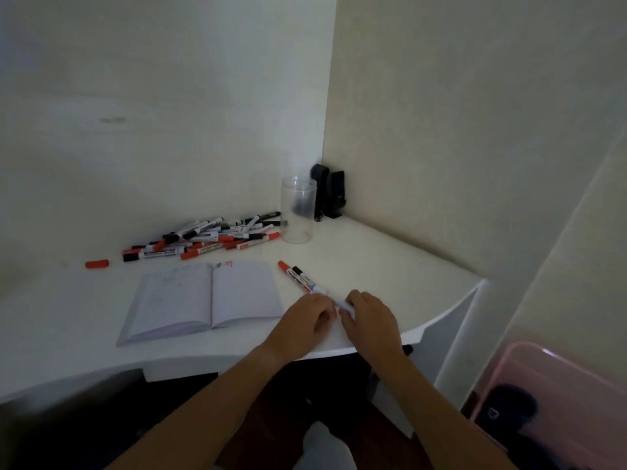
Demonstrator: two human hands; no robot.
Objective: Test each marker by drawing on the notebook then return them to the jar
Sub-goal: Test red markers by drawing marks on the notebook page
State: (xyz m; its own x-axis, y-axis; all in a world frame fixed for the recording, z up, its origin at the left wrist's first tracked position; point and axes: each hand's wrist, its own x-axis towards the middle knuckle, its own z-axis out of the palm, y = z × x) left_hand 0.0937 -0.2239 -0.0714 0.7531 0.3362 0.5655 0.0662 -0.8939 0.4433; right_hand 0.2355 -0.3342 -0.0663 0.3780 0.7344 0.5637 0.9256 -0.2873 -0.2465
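The jar looks clear glossy plastic, the notebook matt paper, the desk smooth white.

Both hands gripping a white marker, open notebook, clear jar

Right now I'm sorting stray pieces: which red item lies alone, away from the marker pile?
The red cap, alone on the desk left of the pile; unlike the markers, it's just a short stub with no white barrel.
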